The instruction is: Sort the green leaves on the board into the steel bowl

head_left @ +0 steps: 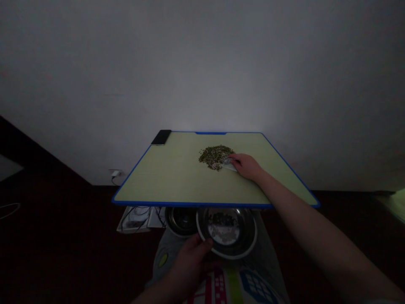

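A loose pile of small green-brown grains, perhaps beans [215,155], lies on the pale tabletop. At its right edge is my right hand [248,166], closed on a thin, pale, see-through flat piece [229,164] whose kind I cannot make out. Below the table's front edge, my left hand [193,257] grips the rim of a metal bowl [249,242], thumb over the edge and fingers underneath. Dark bits and a whitish patch show inside this bowl. A second metal bowl [172,228] sits just left of it, partly under the table.
The small table [152,177] has a blue rim and stands against a grey wall. A black phone [162,137] lies at its far left corner. Left of my legs are a white box with cables [134,219] and a plugged-in charger [115,173]. The room is dim.
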Action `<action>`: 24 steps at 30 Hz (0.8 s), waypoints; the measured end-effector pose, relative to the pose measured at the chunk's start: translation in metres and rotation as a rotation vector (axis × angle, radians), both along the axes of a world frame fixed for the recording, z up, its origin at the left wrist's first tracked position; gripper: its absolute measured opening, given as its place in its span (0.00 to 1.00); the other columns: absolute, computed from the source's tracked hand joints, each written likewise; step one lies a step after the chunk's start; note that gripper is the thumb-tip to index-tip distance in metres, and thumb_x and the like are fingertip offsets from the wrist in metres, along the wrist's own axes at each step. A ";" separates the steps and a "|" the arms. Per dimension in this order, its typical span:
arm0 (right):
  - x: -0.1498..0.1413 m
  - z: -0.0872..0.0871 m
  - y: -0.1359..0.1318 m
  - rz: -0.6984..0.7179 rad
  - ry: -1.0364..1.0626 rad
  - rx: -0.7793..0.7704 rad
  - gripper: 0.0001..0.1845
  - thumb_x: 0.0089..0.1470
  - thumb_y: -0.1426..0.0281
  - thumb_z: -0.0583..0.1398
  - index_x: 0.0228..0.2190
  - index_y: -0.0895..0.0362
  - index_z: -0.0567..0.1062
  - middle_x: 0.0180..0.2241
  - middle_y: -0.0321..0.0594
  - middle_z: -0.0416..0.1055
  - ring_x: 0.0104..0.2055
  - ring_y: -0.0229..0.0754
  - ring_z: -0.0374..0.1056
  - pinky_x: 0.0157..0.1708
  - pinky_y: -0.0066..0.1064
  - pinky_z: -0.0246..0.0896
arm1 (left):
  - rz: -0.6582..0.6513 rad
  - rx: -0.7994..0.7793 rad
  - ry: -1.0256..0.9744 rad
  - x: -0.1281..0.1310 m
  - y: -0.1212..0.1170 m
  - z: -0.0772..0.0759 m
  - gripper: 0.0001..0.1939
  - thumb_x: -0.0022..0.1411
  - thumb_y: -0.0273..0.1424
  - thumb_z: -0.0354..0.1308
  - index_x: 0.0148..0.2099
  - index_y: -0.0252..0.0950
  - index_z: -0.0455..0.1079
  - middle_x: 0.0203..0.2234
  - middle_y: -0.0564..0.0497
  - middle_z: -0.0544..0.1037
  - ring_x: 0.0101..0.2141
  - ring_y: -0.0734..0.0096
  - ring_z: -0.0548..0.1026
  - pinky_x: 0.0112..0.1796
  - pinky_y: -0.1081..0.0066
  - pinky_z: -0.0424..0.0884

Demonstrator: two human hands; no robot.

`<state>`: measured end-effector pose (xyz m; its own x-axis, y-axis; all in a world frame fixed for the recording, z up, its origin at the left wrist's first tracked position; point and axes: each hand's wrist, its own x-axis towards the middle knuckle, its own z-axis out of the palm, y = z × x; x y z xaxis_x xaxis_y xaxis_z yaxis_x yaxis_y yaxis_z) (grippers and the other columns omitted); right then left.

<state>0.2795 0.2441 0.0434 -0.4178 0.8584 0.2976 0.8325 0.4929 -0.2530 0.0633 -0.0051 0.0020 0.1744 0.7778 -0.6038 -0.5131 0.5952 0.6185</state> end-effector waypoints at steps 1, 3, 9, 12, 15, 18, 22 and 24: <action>0.000 0.000 -0.001 0.003 0.003 -0.003 0.18 0.62 0.67 0.53 0.50 0.56 0.75 0.48 0.45 0.75 0.49 0.46 0.70 0.49 0.35 0.62 | -0.002 0.012 0.004 0.000 0.000 0.000 0.13 0.49 0.30 0.67 0.39 0.36 0.76 0.38 0.45 0.85 0.39 0.55 0.82 0.37 0.62 0.78; 0.001 0.000 -0.002 0.002 0.014 -0.010 0.18 0.61 0.67 0.53 0.50 0.56 0.75 0.48 0.45 0.75 0.49 0.46 0.70 0.49 0.35 0.62 | -0.016 0.044 0.007 0.001 -0.001 0.001 0.13 0.50 0.31 0.67 0.40 0.36 0.76 0.38 0.46 0.85 0.39 0.56 0.82 0.38 0.62 0.78; 0.001 0.002 -0.007 -0.010 0.023 -0.027 0.18 0.61 0.68 0.54 0.50 0.56 0.75 0.47 0.46 0.75 0.49 0.47 0.70 0.50 0.36 0.63 | -0.033 0.073 0.034 0.000 0.000 0.005 0.11 0.50 0.32 0.66 0.38 0.37 0.76 0.37 0.50 0.85 0.39 0.57 0.81 0.36 0.64 0.78; 0.002 0.002 -0.009 -0.007 0.023 -0.025 0.19 0.61 0.69 0.54 0.50 0.57 0.75 0.47 0.47 0.75 0.49 0.48 0.70 0.49 0.36 0.63 | -0.026 0.073 0.015 0.000 0.000 0.003 0.12 0.50 0.32 0.66 0.39 0.38 0.76 0.39 0.50 0.85 0.41 0.56 0.81 0.37 0.63 0.77; 0.004 0.001 -0.010 -0.007 0.025 -0.015 0.18 0.61 0.68 0.54 0.50 0.57 0.75 0.47 0.47 0.76 0.48 0.48 0.71 0.49 0.36 0.63 | -0.024 0.063 0.015 0.000 0.000 0.001 0.13 0.50 0.32 0.66 0.41 0.37 0.76 0.39 0.48 0.85 0.42 0.56 0.81 0.37 0.64 0.77; 0.006 0.000 -0.011 -0.020 0.032 -0.014 0.18 0.60 0.68 0.54 0.49 0.57 0.76 0.47 0.46 0.75 0.48 0.48 0.71 0.49 0.36 0.63 | -0.029 0.069 0.017 -0.001 0.000 0.001 0.14 0.51 0.32 0.66 0.42 0.36 0.75 0.39 0.47 0.85 0.41 0.57 0.81 0.37 0.64 0.77; 0.008 -0.002 -0.013 -0.011 0.047 -0.012 0.18 0.60 0.67 0.54 0.49 0.56 0.76 0.47 0.46 0.76 0.47 0.47 0.71 0.48 0.36 0.63 | -0.029 0.084 0.020 -0.001 0.000 0.000 0.12 0.52 0.33 0.65 0.40 0.38 0.76 0.38 0.50 0.85 0.40 0.58 0.81 0.35 0.65 0.76; 0.009 -0.002 -0.013 -0.012 0.053 -0.015 0.18 0.60 0.67 0.54 0.49 0.56 0.76 0.46 0.46 0.76 0.47 0.47 0.71 0.47 0.36 0.63 | -0.032 0.083 0.014 -0.001 -0.001 0.000 0.11 0.51 0.33 0.65 0.39 0.38 0.76 0.37 0.50 0.85 0.40 0.58 0.81 0.36 0.65 0.76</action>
